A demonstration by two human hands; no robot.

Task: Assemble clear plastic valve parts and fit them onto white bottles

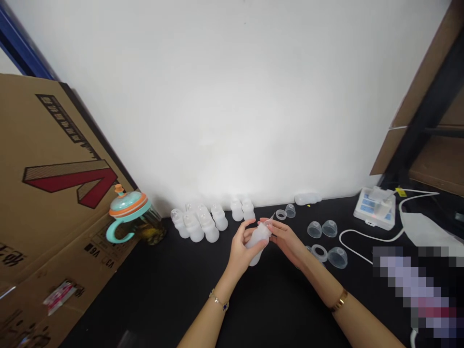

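Note:
Over the black table my left hand (242, 245) is wrapped round a milky white baby bottle (258, 238), which is tilted with its mouth up and to the right. At that mouth my right hand (284, 237) has its fingers closed on a small clear piece (270, 220) with a thin pointed end; its exact kind is too small to tell. To the right of my hands lie clear domed caps (337, 257) and a ring collar (319, 253), part of this group hidden by my right forearm. Farther back are another ring (281, 214) and a small dome (290, 210).
Several capped white bottles (195, 227) stand at the left, with a pair (242, 209) nearer the wall. A lidded jug (132, 215) is beside a large carton (54, 193). A white bottle (308, 198) lies by the wall. A power strip (375, 208) and cable (366, 233) occupy the right.

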